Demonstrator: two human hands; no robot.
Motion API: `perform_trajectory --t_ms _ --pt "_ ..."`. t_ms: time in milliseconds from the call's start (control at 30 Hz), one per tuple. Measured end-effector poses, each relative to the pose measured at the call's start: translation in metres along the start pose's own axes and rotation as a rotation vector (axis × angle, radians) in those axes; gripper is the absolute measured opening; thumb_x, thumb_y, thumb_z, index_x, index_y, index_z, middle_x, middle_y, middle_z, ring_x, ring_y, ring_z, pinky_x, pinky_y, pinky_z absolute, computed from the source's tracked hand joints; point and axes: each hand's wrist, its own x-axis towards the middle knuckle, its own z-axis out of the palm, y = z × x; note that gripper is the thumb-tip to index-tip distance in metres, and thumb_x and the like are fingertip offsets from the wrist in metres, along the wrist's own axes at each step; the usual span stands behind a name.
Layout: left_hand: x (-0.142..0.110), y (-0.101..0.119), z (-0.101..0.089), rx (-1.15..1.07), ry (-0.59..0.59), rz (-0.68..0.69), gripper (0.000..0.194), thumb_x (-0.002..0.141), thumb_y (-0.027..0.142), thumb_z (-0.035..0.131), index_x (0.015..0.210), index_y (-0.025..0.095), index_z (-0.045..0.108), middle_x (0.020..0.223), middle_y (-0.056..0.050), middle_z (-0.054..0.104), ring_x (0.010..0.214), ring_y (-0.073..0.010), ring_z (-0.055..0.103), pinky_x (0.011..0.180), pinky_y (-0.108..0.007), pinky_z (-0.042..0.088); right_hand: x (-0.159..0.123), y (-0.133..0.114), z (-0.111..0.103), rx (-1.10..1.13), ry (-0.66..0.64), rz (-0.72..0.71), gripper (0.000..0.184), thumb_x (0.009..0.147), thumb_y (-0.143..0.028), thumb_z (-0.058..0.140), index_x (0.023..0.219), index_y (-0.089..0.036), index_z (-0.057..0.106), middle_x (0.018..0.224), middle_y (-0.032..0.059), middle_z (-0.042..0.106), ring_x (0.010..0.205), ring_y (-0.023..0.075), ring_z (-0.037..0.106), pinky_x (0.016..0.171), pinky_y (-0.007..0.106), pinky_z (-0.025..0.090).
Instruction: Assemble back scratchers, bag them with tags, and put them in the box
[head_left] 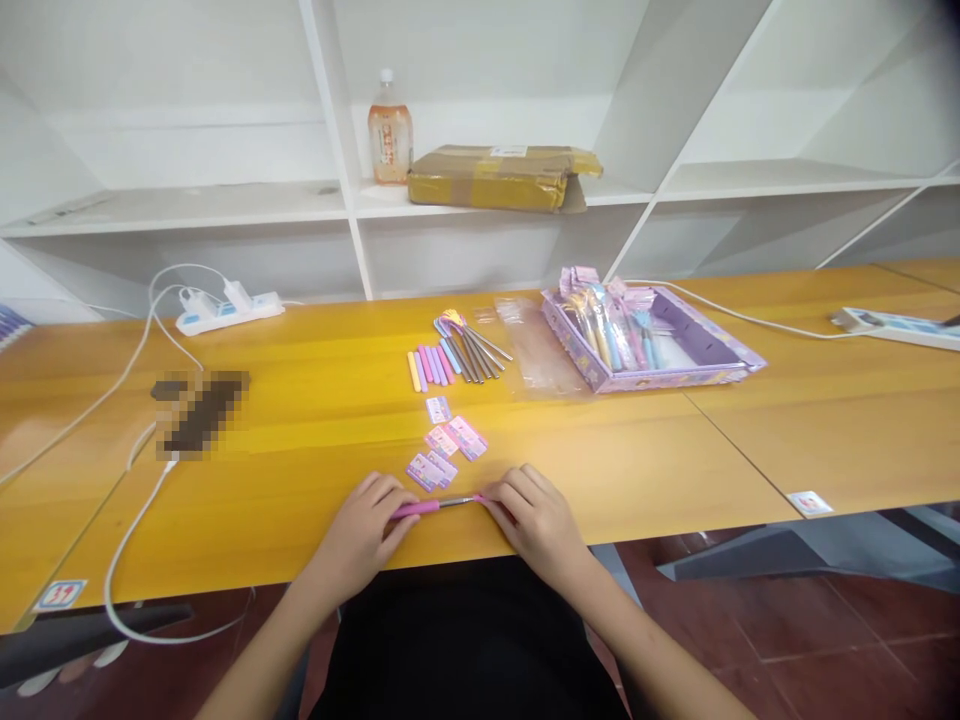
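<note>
Near the table's front edge, a slim stick (450, 503) with a pink handle, a thin metal shaft and a pink end lies level between my hands. My left hand (365, 525) is closed around the pink handle. The fingers of my right hand (536, 520) pinch the stick's far end, hiding most of its shape. Just beyond are several small printed cards (442, 440). Behind the cards, a row of pink, purple and yellow handles (433, 367) lies beside a fanned bunch of metal rods (480, 355) with coloured ends.
A purple box (697, 375) with bagged coloured items stands at back right, beside clear plastic bags (536, 345). Power strips (229, 312) and white cables lie on both sides. A pixelated dark object (204, 415) is at left. The shelf holds a bottle (390, 135) and a taped carton (487, 178).
</note>
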Motion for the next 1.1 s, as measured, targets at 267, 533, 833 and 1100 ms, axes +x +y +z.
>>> perform_trajectory --t_ms 267,533,833,1100 --pt "0.001 0.003 -0.004 -0.012 -0.017 0.004 0.023 0.113 0.035 0.057 0.123 0.027 0.075 0.105 -0.005 0.071 0.095 -0.0224 0.062 0.087 -0.037 0.053 0.0 0.002 0.0 0.044 -0.04 0.067 0.005 0.106 -0.018 0.068 0.106 -0.023 0.068 0.094 0.0061 0.071 0.087 0.0222 0.061 0.076 0.036 0.051" --pt "0.002 0.004 -0.004 -0.018 -0.065 -0.009 0.023 0.114 0.038 0.055 0.123 0.027 0.073 0.101 -0.003 0.07 0.093 -0.0212 0.061 0.085 -0.036 0.049 -0.003 0.0 0.0 0.013 -0.023 0.016 0.015 0.106 -0.015 0.067 0.093 -0.023 0.067 0.084 0.0043 0.067 0.079 0.0204 0.054 0.071 0.034 0.045" --pt "0.0 0.0 0.0 -0.031 -0.071 -0.048 0.028 0.115 0.041 0.052 0.105 0.023 0.071 0.096 -0.003 0.067 0.089 -0.0215 0.058 0.083 -0.037 0.046 0.036 0.042 -0.049 0.031 -0.175 0.013 0.018 0.112 -0.035 0.059 0.111 -0.022 0.07 0.109 0.0097 0.075 0.101 0.0243 0.069 0.09 0.039 0.053" --pt "-0.001 0.002 -0.002 -0.058 -0.049 -0.054 0.033 0.116 0.043 0.049 0.103 0.022 0.07 0.096 -0.004 0.067 0.089 -0.0218 0.058 0.083 -0.037 0.046 0.106 0.161 -0.052 -0.596 -0.496 0.673 0.039 0.109 -0.034 0.057 0.133 -0.004 0.065 0.13 0.0293 0.069 0.108 0.0384 0.076 0.084 0.043 0.055"
